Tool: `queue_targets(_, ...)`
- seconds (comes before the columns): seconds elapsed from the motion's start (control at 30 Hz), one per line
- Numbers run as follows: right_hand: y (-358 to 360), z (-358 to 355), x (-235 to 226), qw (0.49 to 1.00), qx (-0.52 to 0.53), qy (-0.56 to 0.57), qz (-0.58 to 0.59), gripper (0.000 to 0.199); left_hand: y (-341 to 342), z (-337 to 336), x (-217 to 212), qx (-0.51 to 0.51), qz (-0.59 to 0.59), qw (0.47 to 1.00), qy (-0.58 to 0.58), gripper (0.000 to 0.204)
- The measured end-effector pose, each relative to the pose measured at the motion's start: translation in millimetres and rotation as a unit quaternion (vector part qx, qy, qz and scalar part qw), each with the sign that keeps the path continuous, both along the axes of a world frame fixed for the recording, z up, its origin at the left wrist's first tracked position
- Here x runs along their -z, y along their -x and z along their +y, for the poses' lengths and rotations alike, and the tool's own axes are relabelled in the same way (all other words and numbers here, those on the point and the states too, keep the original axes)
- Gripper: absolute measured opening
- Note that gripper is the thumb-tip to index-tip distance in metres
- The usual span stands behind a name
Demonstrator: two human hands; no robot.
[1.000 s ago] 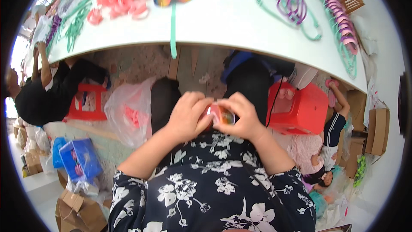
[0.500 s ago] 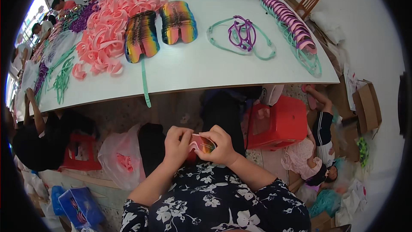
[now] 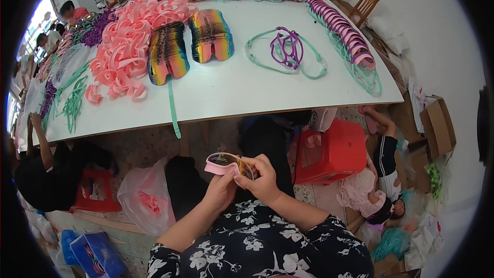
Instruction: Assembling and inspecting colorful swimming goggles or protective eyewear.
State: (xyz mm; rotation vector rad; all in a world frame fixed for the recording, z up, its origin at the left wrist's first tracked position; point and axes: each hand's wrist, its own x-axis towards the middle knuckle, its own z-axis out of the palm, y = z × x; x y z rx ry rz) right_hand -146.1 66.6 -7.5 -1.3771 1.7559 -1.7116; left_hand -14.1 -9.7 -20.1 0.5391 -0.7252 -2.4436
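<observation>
In front of my lap I hold a swim goggle lens piece (image 3: pixel 216 158), dark and mirrored, with a pink soft gasket (image 3: pixel 220 169) along its lower edge. My left hand (image 3: pixel 222 189) is closed on its underside near the nose bridge. The fingers and thumb of my right hand (image 3: pixel 263 177) grip the right end and cover part of it. On the table ahead stand two stacks of rainbow mirrored lenses, the left stack (image 3: pixel 169 54) and the right stack (image 3: pixel 211 36). A heap of pink gaskets (image 3: pixel 123 46) lies left of them.
The white table (image 3: pixel 247 92) also bears a purple frame (image 3: pixel 286 46) with a teal strap, rows of assembled goggles (image 3: pixel 342 31) and loose teal straps (image 3: pixel 76 95). Red stools (image 3: pixel 339 149) stand below. A plastic bag (image 3: pixel 146 195) lies by my left leg. A child (image 3: pixel 388 170) is at the right.
The lens piece has turned, bringing its dark face and pink gasket into view. My left hand has shifted from its left end to underneath, while my right hand keeps hold of the right end.
</observation>
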Motion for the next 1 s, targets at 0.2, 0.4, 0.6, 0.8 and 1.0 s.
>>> queue_targets(0.2,3,-5,12,0.999,-0.005,-0.019,0.034,0.053,13,-1,5,-0.074,-0.043,0.996,0.001,0.026)
queue_targets(0.4,23,-21,0,0.989,-0.098,-0.086,0.075,0.044,2,-15,16,-0.132,-0.131,0.982,-0.040,0.020)
queue_targets(0.6,138,-62,-63,0.980,0.168,0.013,0.110,0.008,-6,-17,10,-0.093,-0.165,0.982,-0.012,0.023)
queue_targets(0.8,261,-124,-107,0.950,0.298,-0.048,0.078,0.026,-2,-17,14,-0.013,-0.138,0.990,-0.008,0.032)
queue_targets(1.0,311,-158,-118,0.965,0.199,-0.165,-0.029,0.029,-9,-22,16,0.000,-0.134,0.991,-0.013,0.032)
